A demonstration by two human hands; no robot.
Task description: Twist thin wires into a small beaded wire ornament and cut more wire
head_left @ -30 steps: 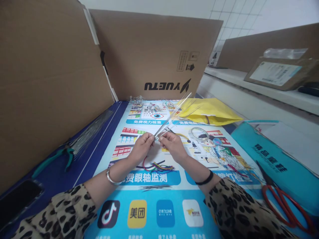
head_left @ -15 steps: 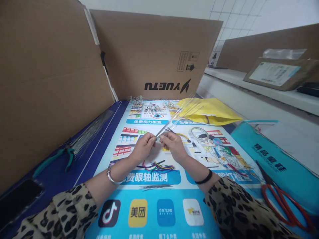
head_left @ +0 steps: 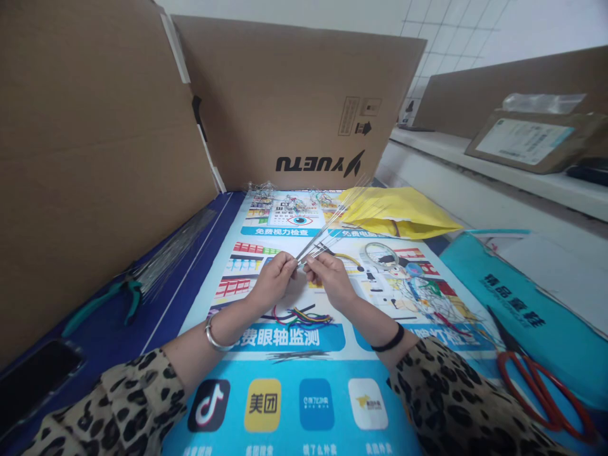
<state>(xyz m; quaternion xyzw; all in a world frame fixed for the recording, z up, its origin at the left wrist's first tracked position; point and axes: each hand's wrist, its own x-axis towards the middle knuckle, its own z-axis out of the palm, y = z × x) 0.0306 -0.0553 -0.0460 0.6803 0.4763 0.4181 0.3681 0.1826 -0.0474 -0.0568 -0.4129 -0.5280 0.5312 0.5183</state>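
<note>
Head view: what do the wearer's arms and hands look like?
Leopard-print sleeves, beige with dark spots, on the left arm and right arm. Silver-coloured bangle on the left wrist, black band on the right. Left hand and right hand are gloveless.

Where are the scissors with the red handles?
In the head view, the scissors lie at the lower right, beside the teal bag and near the right sleeve.

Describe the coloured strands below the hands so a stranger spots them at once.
From the upright cardboard, come down the printed sheet to the left hand and right hand. Just below them in view lie the coloured strands. Their red, yellow and green set them apart from the dark strips below.
</note>
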